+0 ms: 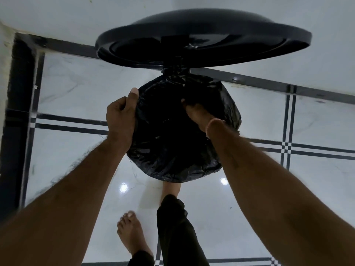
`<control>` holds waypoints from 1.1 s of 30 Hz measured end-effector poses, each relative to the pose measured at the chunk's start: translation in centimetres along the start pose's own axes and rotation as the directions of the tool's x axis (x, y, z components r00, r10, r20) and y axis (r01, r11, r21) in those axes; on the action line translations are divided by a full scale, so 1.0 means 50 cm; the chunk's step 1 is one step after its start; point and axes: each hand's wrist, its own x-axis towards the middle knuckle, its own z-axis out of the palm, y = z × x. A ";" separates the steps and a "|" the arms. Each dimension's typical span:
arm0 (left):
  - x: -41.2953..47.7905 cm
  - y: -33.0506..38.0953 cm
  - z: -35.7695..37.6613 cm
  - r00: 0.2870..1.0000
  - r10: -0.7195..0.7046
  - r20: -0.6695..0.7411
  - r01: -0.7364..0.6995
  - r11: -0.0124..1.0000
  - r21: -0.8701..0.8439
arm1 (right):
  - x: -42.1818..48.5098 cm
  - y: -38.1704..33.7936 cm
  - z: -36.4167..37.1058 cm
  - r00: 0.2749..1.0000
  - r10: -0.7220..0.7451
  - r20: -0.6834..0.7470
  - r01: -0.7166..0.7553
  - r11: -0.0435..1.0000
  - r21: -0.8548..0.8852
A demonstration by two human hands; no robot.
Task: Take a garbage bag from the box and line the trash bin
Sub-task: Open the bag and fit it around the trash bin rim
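- The thin, crinkled black plastic garbage bag (pixel 172 166) lies draped over the mouth of the round black plastic trash bin (pixel 175 69), its edge folded down outside all round.
- The bin's round black lid (pixel 203 37) stands tipped up behind.
- The left hand (pixel 120 116) grips the bag's edge at the left rim, fingers curled and thumb raised.
- The right hand (pixel 197 114) reaches into the bag's dark inside; I cannot tell how its fingers lie.
- A bare foot (pixel 132 235) stands on the glossy white tiled floor with black stripes (pixel 76 93).
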 end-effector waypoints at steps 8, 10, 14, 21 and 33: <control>-0.008 0.013 -0.001 1.000 0.005 -0.018 -0.005 1.000 0.004 | -0.173 0.125 0.012 0.943 -0.328 -0.051 0.288 0.885 -0.366; -0.008 0.013 0.000 1.000 0.008 -0.018 -0.008 1.000 0.008 | -0.148 0.136 0.029 0.987 -0.161 0.001 0.150 0.916 -0.373; -0.002 0.007 -0.002 1.000 0.005 -0.029 -0.005 1.000 0.011 | -0.081 0.115 0.063 0.999 0.010 0.038 0.002 0.948 -0.317; -0.014 0.019 0.003 0.999 -0.025 -0.042 0.027 0.998 0.050 | -0.143 0.096 0.054 0.942 -0.291 -0.165 0.227 0.919 -0.323; -0.023 0.038 -0.003 0.997 -0.080 -0.004 0.080 0.996 0.043 | -0.182 0.100 0.056 0.970 -0.235 -0.067 0.177 0.866 -0.468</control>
